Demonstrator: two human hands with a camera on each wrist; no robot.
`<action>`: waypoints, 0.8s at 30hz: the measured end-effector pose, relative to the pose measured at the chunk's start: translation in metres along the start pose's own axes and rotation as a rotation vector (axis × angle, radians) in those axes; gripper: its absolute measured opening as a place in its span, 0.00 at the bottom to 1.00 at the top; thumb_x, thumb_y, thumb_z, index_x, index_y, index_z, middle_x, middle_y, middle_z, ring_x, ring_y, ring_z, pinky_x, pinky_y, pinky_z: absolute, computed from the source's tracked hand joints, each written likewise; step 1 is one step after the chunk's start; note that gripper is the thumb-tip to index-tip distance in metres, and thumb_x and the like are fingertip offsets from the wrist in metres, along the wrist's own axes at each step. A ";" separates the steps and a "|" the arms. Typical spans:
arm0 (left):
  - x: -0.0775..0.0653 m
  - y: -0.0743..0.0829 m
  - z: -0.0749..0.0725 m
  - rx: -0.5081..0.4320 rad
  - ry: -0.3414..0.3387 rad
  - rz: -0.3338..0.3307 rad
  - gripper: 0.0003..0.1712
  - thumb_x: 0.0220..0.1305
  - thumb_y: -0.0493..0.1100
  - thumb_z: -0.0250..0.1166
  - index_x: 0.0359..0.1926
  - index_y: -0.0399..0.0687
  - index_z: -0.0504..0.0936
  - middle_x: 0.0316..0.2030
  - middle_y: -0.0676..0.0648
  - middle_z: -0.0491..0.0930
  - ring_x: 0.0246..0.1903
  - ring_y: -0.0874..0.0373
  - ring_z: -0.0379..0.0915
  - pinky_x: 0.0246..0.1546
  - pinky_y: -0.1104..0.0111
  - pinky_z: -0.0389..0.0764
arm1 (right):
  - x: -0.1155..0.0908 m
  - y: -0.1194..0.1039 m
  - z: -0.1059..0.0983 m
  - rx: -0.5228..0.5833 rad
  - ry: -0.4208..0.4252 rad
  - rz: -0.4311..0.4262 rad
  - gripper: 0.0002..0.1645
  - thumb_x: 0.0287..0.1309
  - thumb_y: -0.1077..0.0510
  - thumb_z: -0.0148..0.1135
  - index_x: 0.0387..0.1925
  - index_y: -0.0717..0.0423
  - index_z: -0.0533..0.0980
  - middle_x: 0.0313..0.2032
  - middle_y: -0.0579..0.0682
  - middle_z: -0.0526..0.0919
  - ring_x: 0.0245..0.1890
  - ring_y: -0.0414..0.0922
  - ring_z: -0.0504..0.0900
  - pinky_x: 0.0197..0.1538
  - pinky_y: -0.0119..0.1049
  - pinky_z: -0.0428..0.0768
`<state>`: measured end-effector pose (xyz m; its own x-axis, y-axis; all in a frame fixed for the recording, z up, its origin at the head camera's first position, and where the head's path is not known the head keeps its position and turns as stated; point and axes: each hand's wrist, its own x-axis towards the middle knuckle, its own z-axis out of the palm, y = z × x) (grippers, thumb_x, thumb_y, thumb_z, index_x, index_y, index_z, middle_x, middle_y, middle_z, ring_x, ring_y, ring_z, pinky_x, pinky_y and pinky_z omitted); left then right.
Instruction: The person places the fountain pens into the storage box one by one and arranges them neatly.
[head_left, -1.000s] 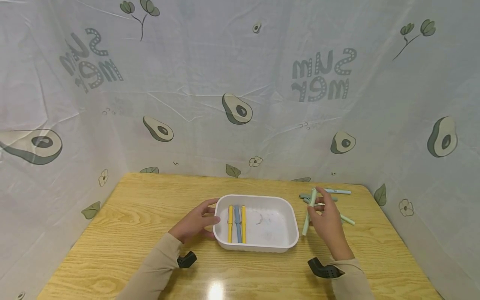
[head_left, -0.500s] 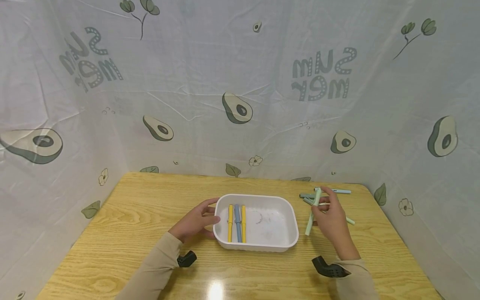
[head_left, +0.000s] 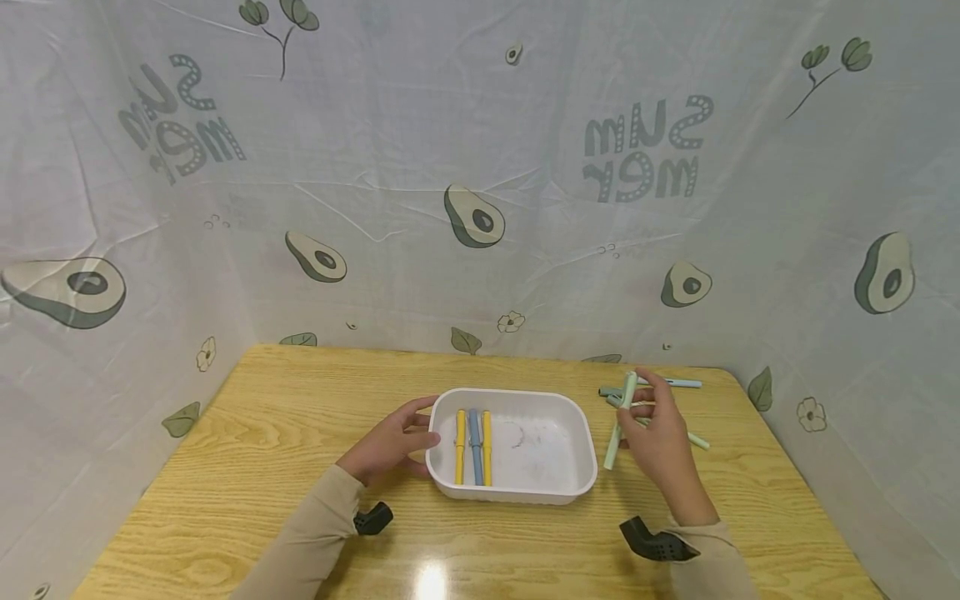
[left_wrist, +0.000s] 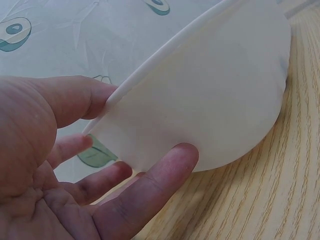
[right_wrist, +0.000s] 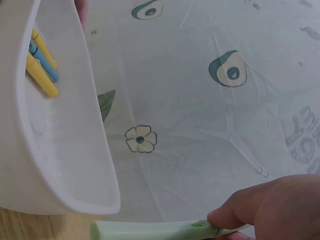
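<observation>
My left hand (head_left: 392,443) holds the left end of a white plastic tray (head_left: 542,454). In the left wrist view its thumb lies over the tray's rim (left_wrist: 165,52) while fingers press the outer wall. Inside the tray, toward its left end, a blue pen (head_left: 476,454) lies between two yellow pens, one on the left (head_left: 460,454) and one on the right (head_left: 487,454). Just right of the tray, my right hand (head_left: 662,437) pinches a pale green pen (head_left: 612,448), which slants with its lower end toward the tray. The right wrist view shows this pen (right_wrist: 150,230) close up, below the tray's corner.
Behind and beside the right hand lie more pens: a light blue one (head_left: 684,383), a dark green one (head_left: 611,392) and another pale green one (head_left: 697,440), partly hidden. The wooden table (head_left: 322,392) meets a patterned curtain (head_left: 390,292) at its back and sides.
The right hand shifts slightly right with the pale green pen, then the pen swings a little back left. The left hand and tray stay in place.
</observation>
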<state>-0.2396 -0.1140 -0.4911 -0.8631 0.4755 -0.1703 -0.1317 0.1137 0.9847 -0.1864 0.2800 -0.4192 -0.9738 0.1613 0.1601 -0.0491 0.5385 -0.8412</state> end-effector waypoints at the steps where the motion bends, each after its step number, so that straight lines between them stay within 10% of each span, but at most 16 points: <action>1: 0.000 0.000 0.000 -0.001 -0.002 0.000 0.40 0.73 0.40 0.66 0.80 0.52 0.59 0.64 0.31 0.70 0.54 0.41 0.78 0.42 0.50 0.90 | -0.001 -0.001 0.000 0.002 0.003 -0.006 0.43 0.71 0.67 0.56 0.81 0.51 0.51 0.59 0.62 0.69 0.53 0.56 0.77 0.34 0.41 0.90; 24: 0.000 0.001 0.000 -0.008 -0.005 -0.003 0.39 0.75 0.37 0.62 0.80 0.53 0.58 0.65 0.30 0.69 0.54 0.42 0.78 0.42 0.50 0.90 | -0.008 -0.006 0.032 0.118 -0.016 -0.094 0.42 0.70 0.69 0.60 0.77 0.51 0.53 0.57 0.58 0.69 0.48 0.39 0.76 0.37 0.44 0.91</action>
<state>-0.2396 -0.1142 -0.4903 -0.8604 0.4792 -0.1732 -0.1381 0.1079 0.9845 -0.1854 0.2490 -0.4315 -0.9670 0.1015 0.2336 -0.1650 0.4492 -0.8781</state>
